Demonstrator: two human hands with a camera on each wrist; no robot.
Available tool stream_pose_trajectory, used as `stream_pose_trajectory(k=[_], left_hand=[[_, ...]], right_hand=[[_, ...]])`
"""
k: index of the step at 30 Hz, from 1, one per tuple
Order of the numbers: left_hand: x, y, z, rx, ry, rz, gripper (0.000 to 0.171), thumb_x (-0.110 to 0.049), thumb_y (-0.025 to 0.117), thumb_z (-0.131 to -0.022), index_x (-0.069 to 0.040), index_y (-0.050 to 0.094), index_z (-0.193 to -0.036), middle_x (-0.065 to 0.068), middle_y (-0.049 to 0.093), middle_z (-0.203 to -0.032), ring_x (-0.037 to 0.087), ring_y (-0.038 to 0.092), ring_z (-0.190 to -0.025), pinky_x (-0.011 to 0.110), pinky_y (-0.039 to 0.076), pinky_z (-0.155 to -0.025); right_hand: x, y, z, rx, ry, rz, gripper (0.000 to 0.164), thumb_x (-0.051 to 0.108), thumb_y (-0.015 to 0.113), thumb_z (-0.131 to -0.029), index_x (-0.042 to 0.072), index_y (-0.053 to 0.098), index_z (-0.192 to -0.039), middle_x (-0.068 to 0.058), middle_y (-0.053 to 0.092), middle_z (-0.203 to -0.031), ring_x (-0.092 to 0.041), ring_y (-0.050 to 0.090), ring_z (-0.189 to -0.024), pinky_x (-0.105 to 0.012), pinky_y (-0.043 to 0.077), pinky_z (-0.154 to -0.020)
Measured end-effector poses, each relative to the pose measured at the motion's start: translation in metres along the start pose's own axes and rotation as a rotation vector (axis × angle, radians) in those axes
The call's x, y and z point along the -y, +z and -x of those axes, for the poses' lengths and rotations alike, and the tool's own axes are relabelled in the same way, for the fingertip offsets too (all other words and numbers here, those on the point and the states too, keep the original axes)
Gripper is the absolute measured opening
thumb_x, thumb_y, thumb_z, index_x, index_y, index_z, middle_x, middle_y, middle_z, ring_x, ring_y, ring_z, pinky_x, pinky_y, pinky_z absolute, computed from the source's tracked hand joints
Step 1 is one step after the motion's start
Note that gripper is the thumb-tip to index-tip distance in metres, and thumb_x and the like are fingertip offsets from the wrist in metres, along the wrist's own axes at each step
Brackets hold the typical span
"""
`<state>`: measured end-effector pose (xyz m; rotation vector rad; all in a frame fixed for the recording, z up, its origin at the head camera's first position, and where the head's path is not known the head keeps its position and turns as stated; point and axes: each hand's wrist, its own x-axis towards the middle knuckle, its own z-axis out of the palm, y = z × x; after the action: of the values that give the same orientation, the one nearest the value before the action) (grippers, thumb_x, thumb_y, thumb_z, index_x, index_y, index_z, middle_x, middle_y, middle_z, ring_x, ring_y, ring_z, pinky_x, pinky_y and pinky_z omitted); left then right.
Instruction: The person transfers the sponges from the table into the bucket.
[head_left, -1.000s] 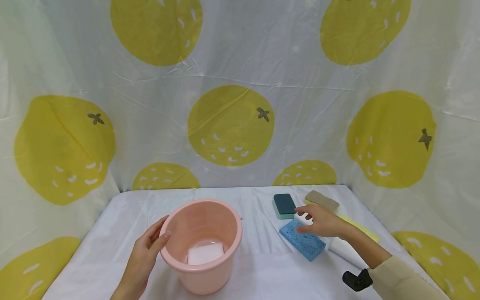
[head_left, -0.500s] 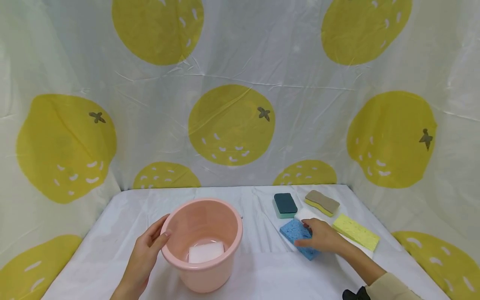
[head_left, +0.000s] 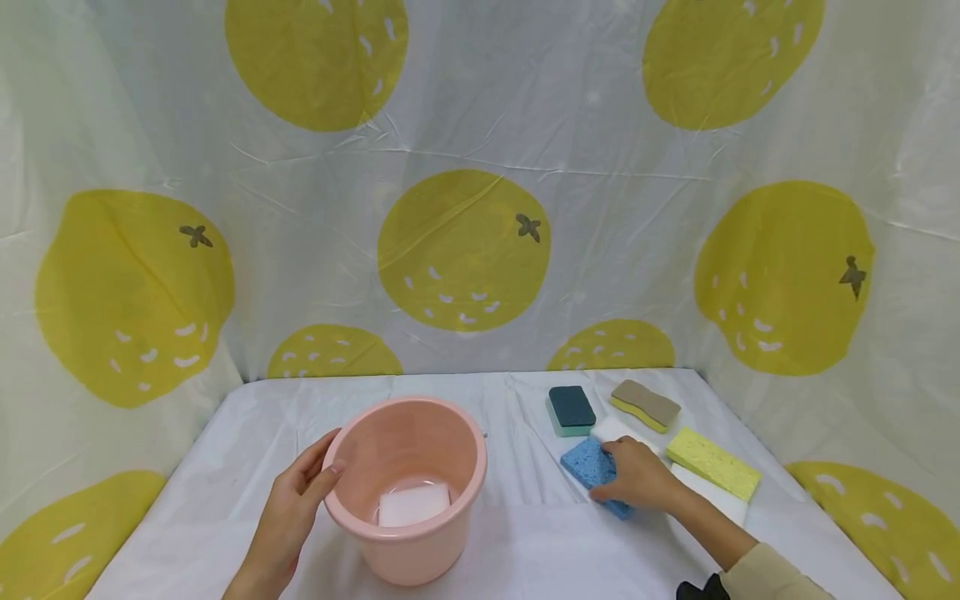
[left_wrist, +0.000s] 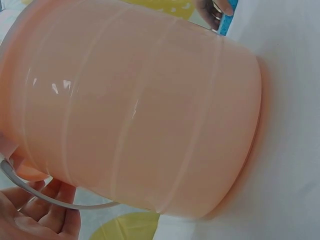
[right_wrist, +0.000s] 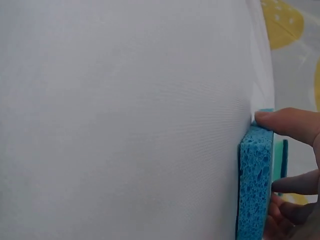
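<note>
My left hand (head_left: pixel 283 512) grips the rim of a pink bucket (head_left: pixel 416 554), thumb over the edge and fingers along the outside. In the left wrist view its grey handle (left_wrist: pixel 65 204) hangs past my fingers. A white block, perhaps a sponge (head_left: pixel 414 505), lies at the bottom of the bucket. To the right, my right hand (head_left: pixel 637 477) holds a blue sponge (head_left: pixel 587 461) from above, thumb on its near edge. The right wrist view has that blue sponge (right_wrist: pixel 255 185) flat against the white cloth, with the thumb at one end and other fingers over its upper face.
Behind the right hand lie a dark-topped green sponge (head_left: pixel 572 410) and a brown-and-yellow sponge (head_left: pixel 645 405). White blocks (head_left: pixel 611 429) and a yellow sponge (head_left: pixel 712 462) lie close by. A lemon-printed curtain (head_left: pixel 465 100) surrounds the white-covered table (head_left: pixel 300 400).
My right hand has come down onto the blue sponge and its fingers have closed in around it. The left hand and the bucket have stayed in place.
</note>
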<state>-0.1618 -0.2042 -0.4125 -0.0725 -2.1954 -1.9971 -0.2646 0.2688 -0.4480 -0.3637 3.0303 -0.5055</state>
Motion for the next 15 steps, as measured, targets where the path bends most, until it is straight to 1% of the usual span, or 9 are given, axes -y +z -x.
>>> stream_pose_trajectory(k=[4,7,12,15], left_hand=[[-0.001,0.000,0.000,-0.002,-0.004,-0.001,0.055,-0.023,0.063,-0.106,-0.005,0.046,-0.155,0.013,0.050,-0.152,-0.002,0.053,-0.126,0.011,0.040,-0.097],[-0.001,0.000,0.000,-0.001,-0.002,-0.003,0.054,-0.023,0.063,-0.106,-0.005,0.046,-0.155,0.013,0.050,-0.152,-0.002,0.053,-0.126,0.010,0.040,-0.097],[-0.001,0.000,0.001,0.000,0.001,-0.002,0.054,-0.022,0.063,-0.106,-0.006,0.046,-0.155,0.013,0.050,-0.152,-0.002,0.053,-0.126,0.010,0.040,-0.097],[-0.001,0.000,0.001,0.002,0.001,-0.002,0.054,-0.022,0.063,-0.106,-0.006,0.046,-0.155,0.013,0.049,-0.152,-0.002,0.053,-0.126,0.010,0.040,-0.097]], right_hand=[[-0.003,-0.005,-0.001,0.030,0.023,-0.099,0.090,0.038,0.096,-0.070,-0.013,0.058,-0.134,-0.025,0.062,-0.127,-0.039,0.059,-0.116,-0.059,0.048,-0.099],[-0.004,-0.009,-0.002,0.042,0.019,-0.151,0.090,0.033,0.097,-0.069,-0.013,0.057,-0.135,-0.023,0.063,-0.128,-0.039,0.058,-0.120,-0.059,0.047,-0.101],[0.000,-0.015,-0.001,0.047,0.047,-0.193,0.088,0.028,0.097,-0.070,-0.008,0.056,-0.140,-0.020,0.061,-0.128,-0.034,0.058,-0.115,-0.058,0.048,-0.100],[0.001,-0.019,0.000,0.043,0.046,-0.222,0.087,0.026,0.097,-0.070,-0.005,0.056,-0.140,-0.020,0.059,-0.128,-0.034,0.057,-0.113,-0.058,0.049,-0.099]])
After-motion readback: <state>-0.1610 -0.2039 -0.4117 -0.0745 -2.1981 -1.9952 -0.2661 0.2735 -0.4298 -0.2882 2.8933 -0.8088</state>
